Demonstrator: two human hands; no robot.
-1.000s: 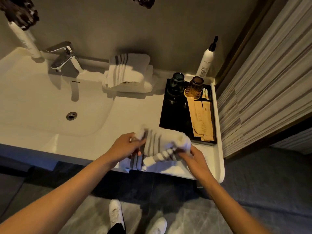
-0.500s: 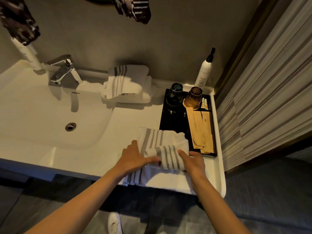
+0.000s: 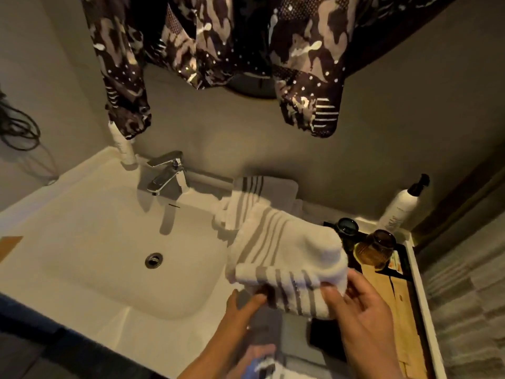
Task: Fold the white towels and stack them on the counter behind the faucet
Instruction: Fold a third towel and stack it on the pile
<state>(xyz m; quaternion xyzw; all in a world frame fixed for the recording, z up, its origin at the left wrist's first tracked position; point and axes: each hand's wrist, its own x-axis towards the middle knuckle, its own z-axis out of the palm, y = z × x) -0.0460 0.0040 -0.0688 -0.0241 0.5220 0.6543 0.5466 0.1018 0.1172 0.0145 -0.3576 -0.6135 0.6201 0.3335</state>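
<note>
Now your folded striped towel (image 3: 287, 258) hangs above the counter (image 3: 82, 310), right of the faucet (image 3: 166, 173); both hands' grip pinches its near edge, left hand (image 3: 246, 302) under, right hand (image 3: 358, 305) beside, keeping folds together for the stacked towels (image 3: 266, 187) behind.

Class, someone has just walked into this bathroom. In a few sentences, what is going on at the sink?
A person is holding a folded white striped towel in both hands, the left hand under its near edge and the right hand gripping its right end. It is lifted off the counter. Another folded towel already lies against the wall, right of the faucet.
</note>
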